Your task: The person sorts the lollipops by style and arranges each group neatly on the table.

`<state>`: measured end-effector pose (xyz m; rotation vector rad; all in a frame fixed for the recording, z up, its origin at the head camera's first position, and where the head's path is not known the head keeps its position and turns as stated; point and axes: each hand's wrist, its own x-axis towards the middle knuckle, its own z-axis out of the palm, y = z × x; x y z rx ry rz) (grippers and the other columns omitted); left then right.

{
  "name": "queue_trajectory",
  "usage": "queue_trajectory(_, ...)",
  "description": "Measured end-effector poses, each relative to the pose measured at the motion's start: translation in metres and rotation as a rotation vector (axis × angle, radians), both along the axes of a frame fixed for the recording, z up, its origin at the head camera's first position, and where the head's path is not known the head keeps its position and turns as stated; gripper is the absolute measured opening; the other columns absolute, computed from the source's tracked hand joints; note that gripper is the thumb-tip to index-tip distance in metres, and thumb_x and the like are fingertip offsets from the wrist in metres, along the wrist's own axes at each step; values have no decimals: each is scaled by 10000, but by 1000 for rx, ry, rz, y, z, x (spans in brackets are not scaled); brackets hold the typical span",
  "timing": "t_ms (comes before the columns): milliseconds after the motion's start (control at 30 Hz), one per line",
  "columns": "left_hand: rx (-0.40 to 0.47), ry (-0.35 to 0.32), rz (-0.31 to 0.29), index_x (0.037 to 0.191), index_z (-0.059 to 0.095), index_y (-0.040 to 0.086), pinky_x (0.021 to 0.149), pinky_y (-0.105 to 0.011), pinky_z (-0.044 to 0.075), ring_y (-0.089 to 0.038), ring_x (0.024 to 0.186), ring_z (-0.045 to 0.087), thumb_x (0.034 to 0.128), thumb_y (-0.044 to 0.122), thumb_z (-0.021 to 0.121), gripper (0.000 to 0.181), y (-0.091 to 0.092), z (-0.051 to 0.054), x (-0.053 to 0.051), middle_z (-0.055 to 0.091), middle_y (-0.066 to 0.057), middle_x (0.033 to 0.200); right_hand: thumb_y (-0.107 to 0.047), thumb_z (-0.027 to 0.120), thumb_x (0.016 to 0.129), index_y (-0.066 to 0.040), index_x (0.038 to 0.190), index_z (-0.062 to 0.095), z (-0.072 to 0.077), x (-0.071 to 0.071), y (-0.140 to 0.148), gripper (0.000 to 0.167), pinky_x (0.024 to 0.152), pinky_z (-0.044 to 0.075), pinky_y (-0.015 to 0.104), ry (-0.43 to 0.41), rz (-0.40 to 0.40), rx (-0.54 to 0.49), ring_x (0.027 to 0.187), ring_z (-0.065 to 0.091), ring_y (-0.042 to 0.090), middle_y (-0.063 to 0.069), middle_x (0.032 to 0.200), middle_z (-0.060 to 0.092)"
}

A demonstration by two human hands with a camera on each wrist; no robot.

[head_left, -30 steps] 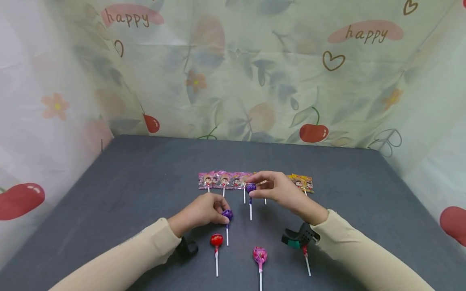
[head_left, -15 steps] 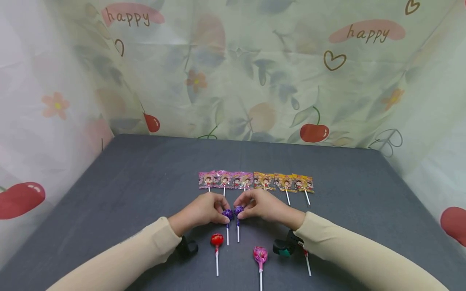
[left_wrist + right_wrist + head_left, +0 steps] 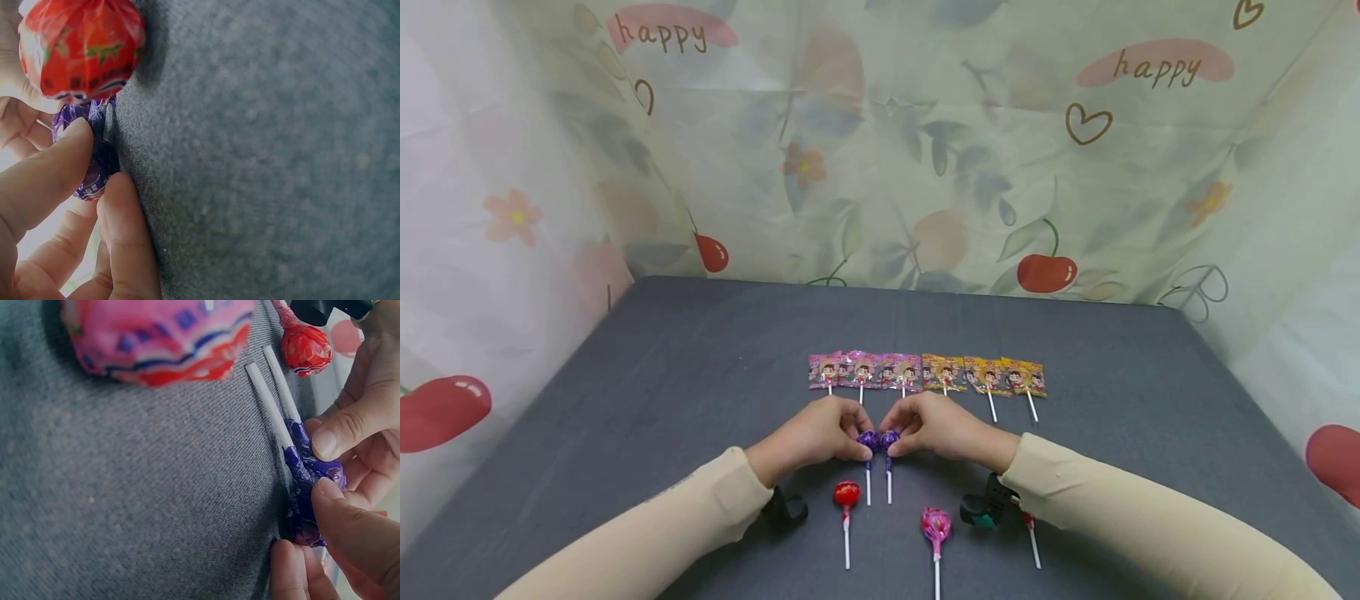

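Observation:
Two purple-wrapped lollipops lie side by side on the dark table, their white sticks toward me. My left hand [image 3: 822, 431] pinches the left purple lollipop [image 3: 868, 442] by its head between thumb and fingers. The right purple lollipop [image 3: 889, 441] is pinched the same way by my right hand [image 3: 946, 429]. The two heads touch or nearly touch. In the right wrist view, thumbs press on both purple wrappers, the nearer one being the right lollipop [image 3: 302, 500]. The left wrist view shows the left thumb and fingers around a purple wrapper [image 3: 94, 178].
A red lollipop [image 3: 847, 495] and a pink lollipop [image 3: 936, 527] lie nearer me. Another lollipop [image 3: 1033, 542] is partly hidden under my right wrist. Behind the hands runs a row of flat lollipops in pink packets [image 3: 862, 370] and yellow packets [image 3: 987, 377]. Patterned curtains surround the table [image 3: 700, 333].
My right hand has brought its purple lollipop left and nearer, beside the other one, uncovering the yellow packets. Since half a second ago it has shifted only slightly. The left hand has stayed put.

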<state>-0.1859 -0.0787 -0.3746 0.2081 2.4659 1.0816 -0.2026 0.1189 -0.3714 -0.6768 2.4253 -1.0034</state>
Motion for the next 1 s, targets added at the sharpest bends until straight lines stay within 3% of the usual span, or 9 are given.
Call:
queue_trajectory(700,-10,0,-7,910,668,129,530,-248,392,-141,637,494,786,123,808,187,0,2,0,575,-31,754,-120,778,817,-78,1000,716,0,-2,-1,198,658,511,222,-24,-18,25,750,593,95,-7,897,692)
queue_trajectory(1000,-11,-9,-6,915,667,132,534,-250,394,-146,646,496,792,131,805,185,-1,1,0,573,-32,759,-110,779,816,-74,1031,711,1,1,-2,229,698,530,239,-25,-39,27,787,608,98,13,977,696)
